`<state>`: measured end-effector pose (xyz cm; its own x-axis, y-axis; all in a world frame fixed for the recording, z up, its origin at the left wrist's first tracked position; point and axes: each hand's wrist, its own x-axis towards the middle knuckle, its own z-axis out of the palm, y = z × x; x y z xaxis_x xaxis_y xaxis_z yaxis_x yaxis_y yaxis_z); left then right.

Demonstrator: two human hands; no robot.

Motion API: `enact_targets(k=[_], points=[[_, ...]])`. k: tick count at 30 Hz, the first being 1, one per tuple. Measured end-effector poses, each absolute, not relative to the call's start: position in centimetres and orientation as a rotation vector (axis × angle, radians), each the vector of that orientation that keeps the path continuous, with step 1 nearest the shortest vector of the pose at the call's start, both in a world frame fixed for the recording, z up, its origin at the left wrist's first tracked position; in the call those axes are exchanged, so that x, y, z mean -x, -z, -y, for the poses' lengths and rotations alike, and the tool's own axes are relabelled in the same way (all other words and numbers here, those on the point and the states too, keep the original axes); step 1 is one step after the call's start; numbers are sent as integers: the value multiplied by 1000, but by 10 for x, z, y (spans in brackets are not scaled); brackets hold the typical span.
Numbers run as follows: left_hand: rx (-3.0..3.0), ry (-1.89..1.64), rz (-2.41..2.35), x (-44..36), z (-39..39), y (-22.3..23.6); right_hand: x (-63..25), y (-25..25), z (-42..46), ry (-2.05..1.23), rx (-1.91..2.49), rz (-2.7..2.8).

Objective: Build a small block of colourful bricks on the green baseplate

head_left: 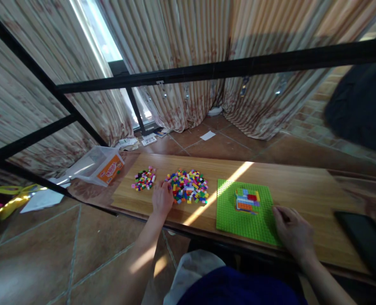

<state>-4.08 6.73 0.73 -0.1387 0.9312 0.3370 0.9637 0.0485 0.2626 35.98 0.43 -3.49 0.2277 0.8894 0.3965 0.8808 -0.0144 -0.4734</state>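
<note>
A person's left hand (162, 198) rested at the near-left edge of a larger brick pile (189, 186), whose middle lay at its 2 o'clock, while a smaller brick pile (145, 178) sat at its 10 o'clock. The brick build (246, 202), a compact block with no clear long axis, stood on a green baseplate (222, 214) at the left hand's 3 o'clock, well apart. The right hand (292, 231) was nearer, loosely curled at the plate's right edge, with the build at its 10 o'clock. The left fingers were bent inward at the bricks; whether they pinched one could not be told. The right hand's grip was equally unclear, its inner fingers shadowed. Single bricks were too small to make out, and a dark flat panel (362, 237) at the right hand's 3 o'clock ran to the frame's edge.
</note>
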Motion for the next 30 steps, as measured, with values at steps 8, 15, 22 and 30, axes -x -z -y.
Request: enact_targets(k=[8,15,22,30], points=[[2141,746,2062,40,-63,-8,-360,37,-5,-10,1829,1622],[2151,1254,2152,37,-60,-14,-360,39,-5,-17,1815,1615],[2181,2271,2359,-2,-48,-30,-358,37,-7,-56,1796,1598],[2860,1667,1890,-103,-47,-54,-352,32,-9,-144,1745,1533]])
